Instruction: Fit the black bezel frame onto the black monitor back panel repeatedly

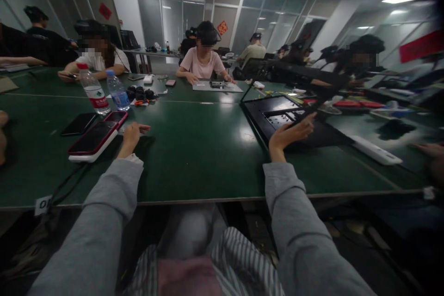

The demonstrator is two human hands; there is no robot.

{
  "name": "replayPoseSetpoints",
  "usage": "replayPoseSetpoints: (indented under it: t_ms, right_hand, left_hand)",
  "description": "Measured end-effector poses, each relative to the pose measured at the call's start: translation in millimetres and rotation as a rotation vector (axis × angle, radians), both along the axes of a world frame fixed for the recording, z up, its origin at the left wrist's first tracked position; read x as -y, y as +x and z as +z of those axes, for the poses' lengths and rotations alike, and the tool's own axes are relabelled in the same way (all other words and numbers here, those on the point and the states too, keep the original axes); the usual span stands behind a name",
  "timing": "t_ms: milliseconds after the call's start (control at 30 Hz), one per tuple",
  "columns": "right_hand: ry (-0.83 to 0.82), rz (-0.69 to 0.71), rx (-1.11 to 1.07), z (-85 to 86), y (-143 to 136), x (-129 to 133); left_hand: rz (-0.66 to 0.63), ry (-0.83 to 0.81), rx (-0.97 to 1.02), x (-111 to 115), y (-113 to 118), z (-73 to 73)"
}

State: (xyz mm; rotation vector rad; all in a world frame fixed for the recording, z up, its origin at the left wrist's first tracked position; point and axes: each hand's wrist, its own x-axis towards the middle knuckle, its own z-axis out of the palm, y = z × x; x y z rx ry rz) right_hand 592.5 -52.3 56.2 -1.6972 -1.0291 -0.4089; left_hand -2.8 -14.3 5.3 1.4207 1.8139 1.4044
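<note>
My right hand (293, 132) grips the lower edge of a raised black panel (326, 95), its thumb and fingers around the rim. Under that panel lies a flat black case (258, 113) with metal-looking parts showing in its opening; what kind of device it is I cannot make out. My left hand (132, 138) hovers over or rests on the green table, fingers stretched to the right, with nothing visible in them. Just left of it are a red-edged phone (93, 138) on a white block and a smaller red-edged item (117, 117).
Two water bottles, one red-capped (94, 92) and one blue-capped (118, 92), stand behind the phones. A black phone (79, 124) lies at the left. A white power strip (376, 150) lies right of the case. Across the green table (194, 148) a person (204, 58) works at a grey board (222, 86).
</note>
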Motion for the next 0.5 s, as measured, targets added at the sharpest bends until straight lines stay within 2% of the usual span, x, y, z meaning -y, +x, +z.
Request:
replayPoseSetpoints:
  t_ms: [67,167,267,500]
  right_hand:
    - [0.034,-0.001,0.045,0.9,-11.8,-5.0]
    - [0.007,0.147,0.170,0.5,-25.4,-12.6]
    - [0.013,0.231,0.195,0.7,-35.2,-14.5]
    - [0.036,0.258,0.126,0.7,-51.1,-11.7]
  left_hand:
    - [-0.005,0.012,0.001,-0.7,-0.7,-1.4]
    - [0.003,0.036,-0.057,0.6,-1.4,-1.6]
    - [-0.023,0.060,-0.089,3.4,-1.5,-0.6]
    - [-0.038,0.106,-0.048,1.8,5.0,-0.4]
